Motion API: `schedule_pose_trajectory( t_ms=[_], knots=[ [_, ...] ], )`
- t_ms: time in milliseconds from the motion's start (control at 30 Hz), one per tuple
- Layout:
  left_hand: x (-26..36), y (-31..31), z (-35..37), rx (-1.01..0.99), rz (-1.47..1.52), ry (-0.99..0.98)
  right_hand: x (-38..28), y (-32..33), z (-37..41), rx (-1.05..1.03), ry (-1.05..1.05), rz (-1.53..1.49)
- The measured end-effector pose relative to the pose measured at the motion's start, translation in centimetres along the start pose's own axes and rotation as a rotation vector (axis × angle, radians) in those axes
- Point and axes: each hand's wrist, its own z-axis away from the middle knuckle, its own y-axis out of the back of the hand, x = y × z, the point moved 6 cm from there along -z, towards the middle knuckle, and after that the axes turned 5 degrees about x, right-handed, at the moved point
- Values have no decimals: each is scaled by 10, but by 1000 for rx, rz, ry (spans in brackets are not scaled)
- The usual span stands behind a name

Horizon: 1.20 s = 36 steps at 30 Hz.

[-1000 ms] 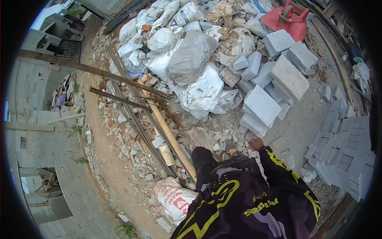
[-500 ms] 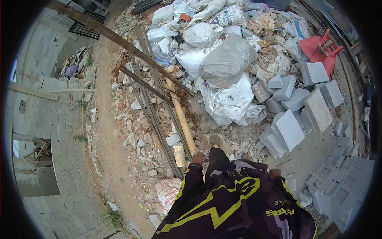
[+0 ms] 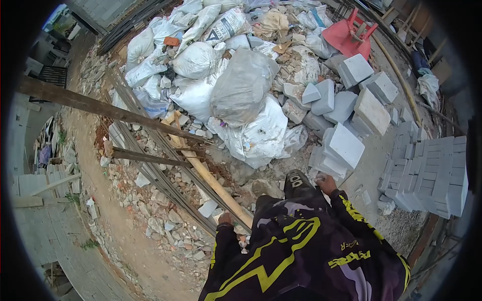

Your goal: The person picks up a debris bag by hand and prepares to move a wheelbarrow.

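Note:
My right hand hangs beside my right leg, in front of the leaning pale grey blocks. Its fingers are loosely bent and a little apart, and nothing shows in them. Low at my left side, my left hand is near a long wooden pole and a bundle of thin grey strips. Its fingers are too small and hidden to make out. White sacks and a large grey plastic bag are heaped ahead of my feet.
A dark beam slants over the rubble on the left. Neatly stacked grey blocks stand at the right. A red plastic chair lies beyond the loose blocks. A dirt path runs along the left.
My view has turned to the right, so the heap and blocks sit further left. My right arm has swung forward into fuller view, while my left hand appears lower and further back.

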Motion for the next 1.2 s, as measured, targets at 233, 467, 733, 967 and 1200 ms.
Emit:
schedule_pose_trajectory(
  t_ms=[233, 467, 733, 967, 1200],
  knots=[
    [30, -38, -13, -14, 43, 64, 94, -38, 28, -391, 319, 807],
    [101, -114, -35, -64, -6, -83, 115, -84, -65, -259, 343, 797],
    [193, -212, 5, 32, -508, -267, 144, -37, -215, -19, -370, -483],
    [241, -222, -4, 96, -157, -488, 199, -9, -266, -193, -567, -189],
    [243, -210, -82, 11, -393, -276, 168, 26, -255, 109, -601, -573]
  ],
)
